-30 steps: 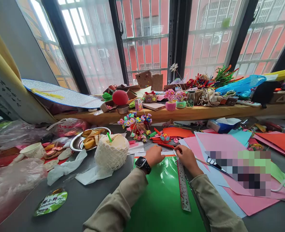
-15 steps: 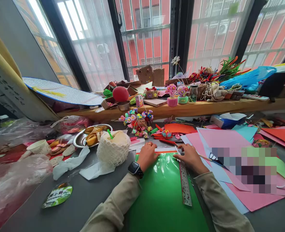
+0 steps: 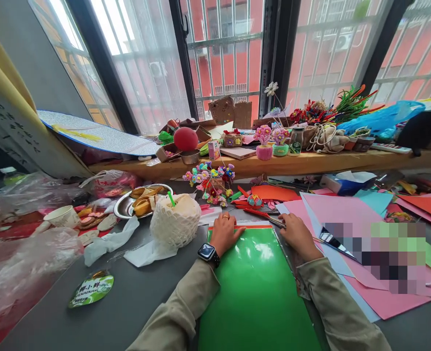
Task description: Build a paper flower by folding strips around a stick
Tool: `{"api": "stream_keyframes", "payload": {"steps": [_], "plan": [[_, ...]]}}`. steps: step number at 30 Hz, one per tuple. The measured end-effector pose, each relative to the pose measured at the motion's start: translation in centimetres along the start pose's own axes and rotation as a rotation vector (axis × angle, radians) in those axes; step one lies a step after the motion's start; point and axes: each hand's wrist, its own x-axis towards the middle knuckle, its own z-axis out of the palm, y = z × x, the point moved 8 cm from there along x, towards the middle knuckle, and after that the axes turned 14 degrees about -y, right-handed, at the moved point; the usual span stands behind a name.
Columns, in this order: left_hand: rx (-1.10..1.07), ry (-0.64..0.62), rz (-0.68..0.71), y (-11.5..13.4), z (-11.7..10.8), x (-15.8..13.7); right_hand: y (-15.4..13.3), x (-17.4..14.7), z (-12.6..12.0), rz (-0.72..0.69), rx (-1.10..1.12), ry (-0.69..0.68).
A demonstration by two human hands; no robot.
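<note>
A glossy green sheet (image 3: 255, 282) lies in front of me, with a red-orange strip showing along its far edge. My left hand (image 3: 225, 234) rests on its far left corner, fingers stretched out and thumb pointing right. Just past the far right corner, my right hand (image 3: 298, 235) has thumb and forefinger closed around the metal blades of red-handled scissors (image 3: 256, 213). The patterned ruler (image 3: 303, 286) lies right of the sheet, mostly hidden beneath my right hand and forearm.
A netted white coconut (image 3: 175, 220) with a green straw stands at left, beside a metal bowl (image 3: 122, 210). Pink paper (image 3: 341, 209) and other coloured sheets spread at right. Crochet flowers (image 3: 211, 183) stand ahead, below the crowded windowsill (image 3: 215, 168).
My right hand has moved right, off the green sheet, and on to the scissors. The ruler has left the sheet's surface for its right side. My left hand stays at the far left corner.
</note>
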Motion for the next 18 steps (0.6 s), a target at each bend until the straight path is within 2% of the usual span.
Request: {"api": "stream_keyframes", "payload": {"steps": [6,12,18], "plan": [[0.048,0.140,0.082,1.0,-1.7,-0.8,-2.2,-0.5,-1.7,-0.114,0.017,0.124],[0.056,0.224,0.143,1.8,-2.9,-1.8,-4.8,-1.2,-2.7,-0.353,0.155,0.089],[0.047,0.238,0.151,2.1,-3.2,-2.0,-5.2,-0.7,-1.9,-0.335,0.101,0.017]]}}
